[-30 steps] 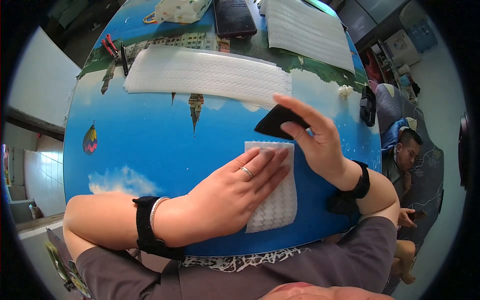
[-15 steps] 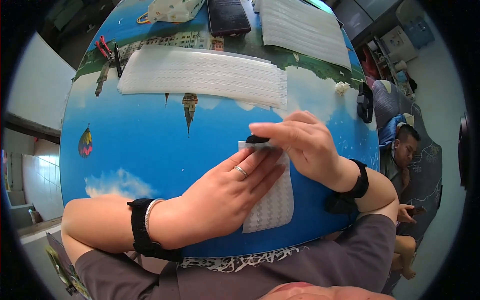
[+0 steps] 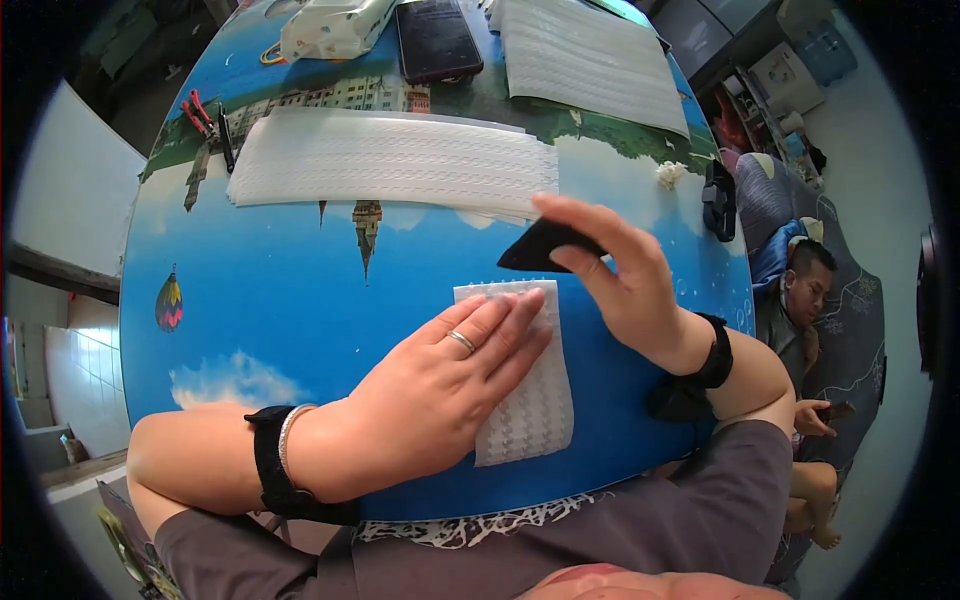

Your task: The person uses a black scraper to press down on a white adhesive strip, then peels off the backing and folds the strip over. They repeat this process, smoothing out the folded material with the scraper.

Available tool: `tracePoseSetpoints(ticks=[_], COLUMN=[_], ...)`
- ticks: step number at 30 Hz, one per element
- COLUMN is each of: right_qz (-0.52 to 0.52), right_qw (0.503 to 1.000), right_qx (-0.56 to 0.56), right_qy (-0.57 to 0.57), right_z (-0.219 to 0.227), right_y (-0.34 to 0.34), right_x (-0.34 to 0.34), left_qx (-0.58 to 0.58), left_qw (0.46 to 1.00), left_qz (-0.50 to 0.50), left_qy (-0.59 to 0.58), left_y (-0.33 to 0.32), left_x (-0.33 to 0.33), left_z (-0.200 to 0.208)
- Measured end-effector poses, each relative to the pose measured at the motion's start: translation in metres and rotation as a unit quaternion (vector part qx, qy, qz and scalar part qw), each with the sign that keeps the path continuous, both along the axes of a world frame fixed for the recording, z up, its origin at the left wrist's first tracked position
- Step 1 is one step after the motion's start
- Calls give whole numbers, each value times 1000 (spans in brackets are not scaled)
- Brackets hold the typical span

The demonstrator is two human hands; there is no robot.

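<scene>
My left hand (image 3: pixel 440 385) lies flat with fingers stretched out, pressing on the upper part of a small white embossed sheet (image 3: pixel 538 415). That sheet rests lengthwise in front of me, with its far edge and a row of small bumps showing beyond my fingertips. To the right and a little above it, my right hand (image 3: pixel 635 285) pinches a flat black piece with a pointed corner (image 3: pixel 540 250) between thumb and fingers. The black piece is held clear of the sheet; part of it is hidden by my fingers.
Beyond my hands lies a long stack of white embossed strips (image 3: pixel 390 160); a larger stack (image 3: pixel 595 65) is at the far right. Near the far edge are a phone (image 3: pixel 438 40), a wipes-like pack (image 3: pixel 335 28) and red-handled cutters (image 3: pixel 198 115). A person (image 3: pixel 800 300) sits at right.
My right hand has lifted the black piece away from the small sheet's far end, and more of the piece now shows. My left hand stays flat on the sheet. The view has shifted slightly.
</scene>
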State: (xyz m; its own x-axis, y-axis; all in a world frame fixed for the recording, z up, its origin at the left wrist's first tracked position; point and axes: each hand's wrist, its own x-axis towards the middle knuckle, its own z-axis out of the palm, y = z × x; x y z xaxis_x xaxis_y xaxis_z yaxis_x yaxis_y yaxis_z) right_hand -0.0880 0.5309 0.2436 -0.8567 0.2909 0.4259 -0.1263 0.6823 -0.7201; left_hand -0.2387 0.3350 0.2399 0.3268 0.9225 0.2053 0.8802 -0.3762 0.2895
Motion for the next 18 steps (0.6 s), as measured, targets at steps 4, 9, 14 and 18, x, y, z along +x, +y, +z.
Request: tracePoseSetpoints(ticks=[4, 9, 14, 18], right_qz=[43, 24, 8, -23], right_qw=[994, 995, 996, 998], right_qx=[83, 72, 64, -11], right_qy=[-60, -60, -55, 51], right_z=[6, 3, 4, -6], right_y=[2, 6, 2, 5], right_x=[3, 3, 2, -2], left_qx=[-3, 14, 17, 5], left_qw=[1000, 1000, 1000, 1000], left_qz=[2, -5, -10, -3], left_qy=[3, 13, 13, 7], left_y=[0, 1, 1, 1], left_x=[1, -3, -2, -2], left_z=[0, 2, 2, 0])
